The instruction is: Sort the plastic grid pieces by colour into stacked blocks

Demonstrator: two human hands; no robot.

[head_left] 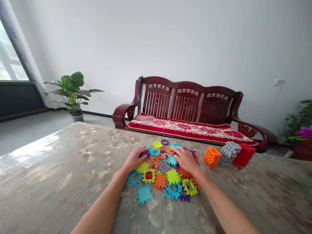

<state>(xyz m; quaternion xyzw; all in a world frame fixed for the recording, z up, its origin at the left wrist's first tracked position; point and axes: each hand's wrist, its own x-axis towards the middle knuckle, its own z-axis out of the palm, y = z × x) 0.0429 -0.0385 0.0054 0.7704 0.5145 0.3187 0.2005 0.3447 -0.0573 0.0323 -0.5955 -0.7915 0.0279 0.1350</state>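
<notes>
A heap of flat, toothed plastic tiles (165,174) in blue, orange, lime, yellow and purple lies on the marbled table (60,175). My left hand (135,160) rests on the heap's left side, fingers curled over a purple tile (145,153). On the right side of the heap my right hand (186,159) lies flat, fingers stretched over a teal tile (171,160). To the right stand three cubes built from such tiles: an orange cube (212,156), a grey cube (229,152) and a red cube (245,155).
Behind the table stands a dark red wooden bench (185,100) with a red patterned cushion (190,128). A potted plant (73,92) is at the back left by a window, and flowers (302,133) are at the far right.
</notes>
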